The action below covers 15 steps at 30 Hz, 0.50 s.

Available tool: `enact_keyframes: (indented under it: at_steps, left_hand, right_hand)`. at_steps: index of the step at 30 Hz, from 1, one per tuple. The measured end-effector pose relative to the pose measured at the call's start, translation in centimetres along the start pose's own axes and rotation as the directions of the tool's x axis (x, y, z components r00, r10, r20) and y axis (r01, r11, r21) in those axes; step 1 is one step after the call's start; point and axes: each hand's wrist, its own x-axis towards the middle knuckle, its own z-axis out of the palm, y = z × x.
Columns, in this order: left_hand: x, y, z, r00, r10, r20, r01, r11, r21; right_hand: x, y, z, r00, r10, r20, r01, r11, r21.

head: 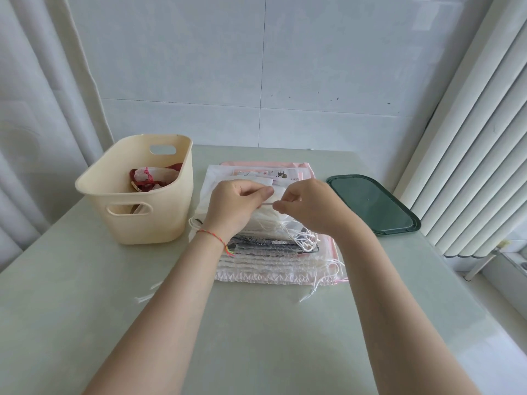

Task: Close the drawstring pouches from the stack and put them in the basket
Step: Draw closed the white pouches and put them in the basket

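A stack of drawstring pouches, white, pink and grey, lies in the middle of the table with loose white cords trailing to the right. Both hands hover over its top. My left hand and my right hand each pinch one end of a short stretch of white cord belonging to the top white pouch. The cream plastic basket stands to the left of the stack, with red and white pouches inside it.
A dark green tray lies to the right of the stack, near the window blinds. White curtains hang at the left. A tiled wall bounds the table's far edge. Bare tabletop lies in front of the stack.
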Motion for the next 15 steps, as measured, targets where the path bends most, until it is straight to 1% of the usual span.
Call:
enact_keyframes:
  at_steps: [1, 3, 5, 7, 8, 9, 10, 11, 12, 13, 14, 15]
  left_hand:
    - [0.1, -0.1, 0.0, 0.999, 0.013, 0.03, -0.014, 0.999, 0.035]
    - [0.1, -0.1, -0.2, 0.991, 0.029, 0.131, -0.042, 0.994, 0.102]
    - [0.1, -0.2, -0.2, 0.978, 0.032, 0.205, -0.054, 0.994, 0.1]
    - [0.0, -0.2, -0.2, 0.971, 0.045, 0.235, -0.074, 0.991, 0.113]
    - [-0.1, -0.1, -0.1, 0.969, 0.045, 0.244, -0.082, 0.986, 0.145]
    - [0.0, -0.1, 0.0, 0.969, 0.04, 0.245, -0.086, 0.979, 0.183]
    - [0.1, -0.1, 0.0, 0.971, 0.027, 0.239, -0.078, 0.976, 0.204]
    - [0.2, -0.2, 0.0, 0.973, 0.008, 0.23, -0.056, 0.977, 0.204]
    - [0.3, -0.1, -0.1, 0.975, -0.016, 0.222, -0.024, 0.984, 0.178]
    - [0.3, -0.1, -0.2, 0.975, -0.047, 0.219, 0.017, 0.99, 0.139]
    - [0.3, 0.1, -0.3, 0.972, -0.081, 0.219, 0.064, 0.994, 0.086]
    - [0.3, 0.2, -0.3, 0.969, -0.113, 0.219, 0.108, 0.994, 0.033]
  right_hand:
    - [-0.2, -0.2, -0.3, 1.0, 0.019, 0.011, -0.02, 0.995, 0.101]
    - [-0.4, -0.5, -0.7, 0.997, 0.081, 0.003, -0.077, 0.934, 0.348]
    - [-0.5, -0.4, -0.7, 0.991, 0.137, -0.007, -0.115, 0.862, 0.494]
    - [-0.5, -0.4, -0.6, 0.989, 0.146, -0.011, -0.108, 0.783, 0.613]
    - [-0.4, -0.5, -0.5, 0.991, 0.134, -0.017, -0.086, 0.721, 0.688]
    - [-0.4, -0.5, -0.3, 0.994, 0.104, -0.027, -0.046, 0.635, 0.771]
    - [-0.3, -0.6, -0.3, 0.997, 0.068, -0.036, -0.005, 0.521, 0.853]
    - [-0.2, -0.6, -0.2, 0.997, 0.043, -0.058, 0.035, 0.41, 0.911]
    - [0.0, -0.6, -0.1, 0.995, 0.038, -0.092, 0.073, 0.353, 0.933]
    - [0.1, -0.7, 0.1, 0.991, 0.051, -0.127, 0.098, 0.378, 0.921]
    - [0.2, -0.6, 0.3, 0.985, 0.071, -0.16, 0.109, 0.462, 0.88]
    - [0.2, -0.5, 0.5, 0.979, 0.084, -0.187, 0.105, 0.578, 0.809]
